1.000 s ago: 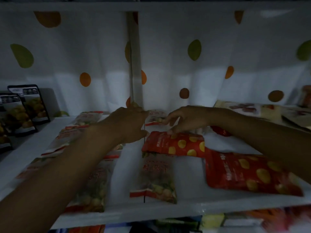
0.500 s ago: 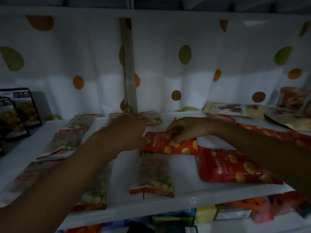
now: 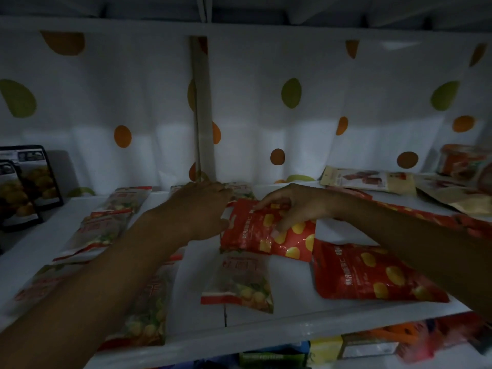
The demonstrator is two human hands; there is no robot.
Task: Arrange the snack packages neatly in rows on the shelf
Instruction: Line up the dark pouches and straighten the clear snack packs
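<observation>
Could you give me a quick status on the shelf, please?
Right hand gripping red snack packet. Left hand at its left edge, grip unclear. Clear packet partly beneath.

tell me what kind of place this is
Probably a small shop, or a mock-up of one. The white shelf holds duplicates: the red snack package in the right hand matches another beside it, clear snack packages lie in rows, black pouches stand at left. Boxes sit below it.
</observation>
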